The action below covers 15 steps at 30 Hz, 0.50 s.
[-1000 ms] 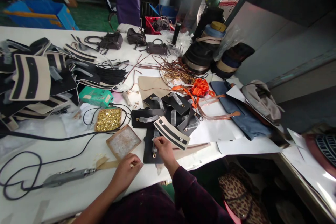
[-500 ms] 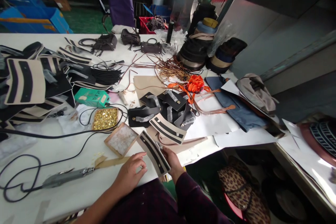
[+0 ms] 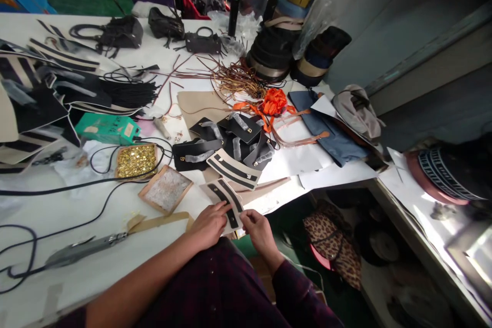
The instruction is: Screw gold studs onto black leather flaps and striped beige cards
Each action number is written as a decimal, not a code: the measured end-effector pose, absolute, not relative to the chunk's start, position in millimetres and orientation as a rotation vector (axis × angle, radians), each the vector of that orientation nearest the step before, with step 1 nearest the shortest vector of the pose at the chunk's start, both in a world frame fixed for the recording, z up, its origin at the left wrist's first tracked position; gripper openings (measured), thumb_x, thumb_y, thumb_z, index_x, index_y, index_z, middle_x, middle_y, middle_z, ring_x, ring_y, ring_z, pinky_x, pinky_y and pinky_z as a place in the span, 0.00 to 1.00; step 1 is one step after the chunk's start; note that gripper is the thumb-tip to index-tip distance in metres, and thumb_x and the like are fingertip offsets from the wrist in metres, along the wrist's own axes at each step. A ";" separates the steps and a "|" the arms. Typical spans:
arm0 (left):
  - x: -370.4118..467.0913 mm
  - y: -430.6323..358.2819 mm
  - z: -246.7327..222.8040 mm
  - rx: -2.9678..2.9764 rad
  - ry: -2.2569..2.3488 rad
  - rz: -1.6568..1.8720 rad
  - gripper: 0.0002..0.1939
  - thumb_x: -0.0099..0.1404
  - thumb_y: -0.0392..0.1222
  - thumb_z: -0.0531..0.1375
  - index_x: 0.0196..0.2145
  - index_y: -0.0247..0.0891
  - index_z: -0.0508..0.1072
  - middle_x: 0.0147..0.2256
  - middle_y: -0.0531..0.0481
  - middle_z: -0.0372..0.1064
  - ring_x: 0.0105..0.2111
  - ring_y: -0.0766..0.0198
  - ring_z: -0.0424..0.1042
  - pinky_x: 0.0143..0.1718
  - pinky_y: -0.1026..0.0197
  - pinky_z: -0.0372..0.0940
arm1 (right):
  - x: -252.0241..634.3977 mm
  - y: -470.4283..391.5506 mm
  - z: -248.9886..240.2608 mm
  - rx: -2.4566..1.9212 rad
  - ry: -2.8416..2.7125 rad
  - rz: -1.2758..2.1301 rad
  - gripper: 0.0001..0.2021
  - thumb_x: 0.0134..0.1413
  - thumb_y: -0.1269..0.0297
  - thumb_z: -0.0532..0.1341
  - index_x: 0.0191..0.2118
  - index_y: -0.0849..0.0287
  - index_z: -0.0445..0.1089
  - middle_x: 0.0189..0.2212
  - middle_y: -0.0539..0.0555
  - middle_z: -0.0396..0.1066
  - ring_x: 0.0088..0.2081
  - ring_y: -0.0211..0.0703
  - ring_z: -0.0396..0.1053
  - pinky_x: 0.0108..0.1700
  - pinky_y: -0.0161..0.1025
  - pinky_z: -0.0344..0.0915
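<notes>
A beige panel with black stripes (image 3: pixel 229 200) lies at the table's front edge, slightly blurred. My left hand (image 3: pixel 209 225) rests against its left side, fingers on the lower stripe. On the right, my right hand (image 3: pixel 257 228) pinches the panel's edge between thumb and fingers. Just beyond is a second striped panel (image 3: pixel 234 169), beside a pile of black leather pieces (image 3: pixel 196 156) with plastic-wrapped handles and small gold fittings. Left of the panels stand an open box of pale bits (image 3: pixel 166 189) and a box of gold-coloured pieces (image 3: pixel 136 161).
A grey hand tool (image 3: pixel 86 250) with a black cord lies at the left front. Farther back are a green box (image 3: pixel 107 128), brown cords (image 3: pixel 240 79), an orange bundle (image 3: pixel 274 101), dark small bags (image 3: pixel 203 42) and stacked rolls (image 3: pixel 271 51). Blue fabric (image 3: pixel 330 136) lies at right.
The view has shifted lower and to the right. My left hand has come onto the striped panel, and my right hand has moved to a pinch on its right edge.
</notes>
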State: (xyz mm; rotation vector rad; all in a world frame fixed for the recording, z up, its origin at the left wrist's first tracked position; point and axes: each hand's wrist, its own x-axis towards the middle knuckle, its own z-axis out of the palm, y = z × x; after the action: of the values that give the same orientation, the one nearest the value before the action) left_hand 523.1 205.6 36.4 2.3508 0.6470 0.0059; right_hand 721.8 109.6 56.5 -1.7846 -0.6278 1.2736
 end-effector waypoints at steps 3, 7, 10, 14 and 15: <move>536.6 203.9 30.3 2.401 0.618 -0.017 0.08 0.65 0.32 0.60 0.31 0.37 0.79 0.67 0.43 0.63 0.69 0.46 0.56 0.63 0.44 0.60 | 713.3 104.3 40.5 -1.869 -0.627 1.309 0.16 0.56 0.49 0.64 0.34 0.60 0.74 0.20 0.48 0.67 0.23 0.39 0.63 0.28 0.36 0.60; 546.3 202.3 24.7 2.422 0.597 0.008 0.09 0.65 0.31 0.59 0.32 0.36 0.79 0.67 0.41 0.62 0.70 0.47 0.53 0.65 0.43 0.58 | 713.4 96.9 6.0 -1.937 -0.629 1.296 0.16 0.56 0.50 0.62 0.35 0.60 0.74 0.20 0.48 0.68 0.23 0.40 0.65 0.27 0.36 0.63; 546.1 201.4 23.3 2.419 0.565 0.036 0.10 0.66 0.31 0.57 0.32 0.37 0.79 0.67 0.40 0.61 0.71 0.48 0.51 0.67 0.42 0.55 | 713.6 93.9 -9.4 -1.955 -0.687 1.275 0.14 0.57 0.53 0.61 0.34 0.59 0.75 0.21 0.48 0.69 0.24 0.41 0.66 0.28 0.36 0.63; 542.8 199.8 22.4 2.404 0.546 0.049 0.11 0.66 0.30 0.57 0.33 0.38 0.79 0.66 0.42 0.64 0.72 0.51 0.48 0.69 0.43 0.53 | 711.3 96.2 -18.0 -1.984 -0.814 1.197 0.11 0.57 0.56 0.61 0.32 0.57 0.75 0.23 0.50 0.72 0.29 0.43 0.68 0.34 0.37 0.63; 542.3 199.3 22.1 2.399 0.546 0.048 0.11 0.66 0.30 0.57 0.33 0.38 0.79 0.66 0.42 0.64 0.73 0.52 0.48 0.69 0.43 0.53 | 710.6 97.3 -19.5 -1.997 -0.845 1.171 0.11 0.57 0.56 0.61 0.31 0.56 0.75 0.25 0.50 0.73 0.30 0.43 0.69 0.36 0.37 0.63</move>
State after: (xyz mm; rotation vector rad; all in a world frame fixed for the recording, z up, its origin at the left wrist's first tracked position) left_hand 542.3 199.3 22.1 2.3994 0.5458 0.0479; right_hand 710.6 97.3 -19.5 -1.9966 -0.8448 1.1707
